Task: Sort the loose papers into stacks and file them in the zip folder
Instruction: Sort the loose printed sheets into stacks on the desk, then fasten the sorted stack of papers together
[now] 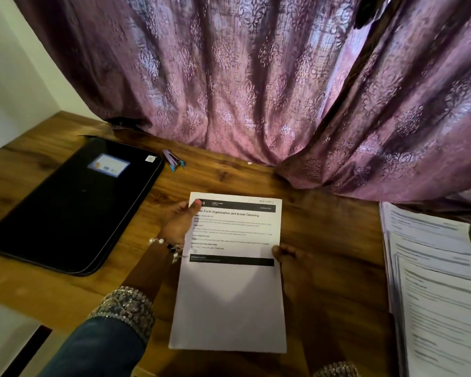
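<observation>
A printed white sheet (230,289) with a black header bar is held over the wooden desk (324,213) in front of me. My left hand (178,221) grips its upper left edge, thumb on the header. My right hand (292,263) holds the right edge, thumb on top and fingers hidden beneath. A closed black zip folder (74,202) with a label lies flat at the left. Loose printed papers (435,270) lie fanned in a pile at the right edge of the desk.
A small purple and blue stapler (173,159) lies by the folder's far corner. Purple patterned curtains (256,77) hang along the back of the desk and drape onto it at the right. A white wall stands at the left.
</observation>
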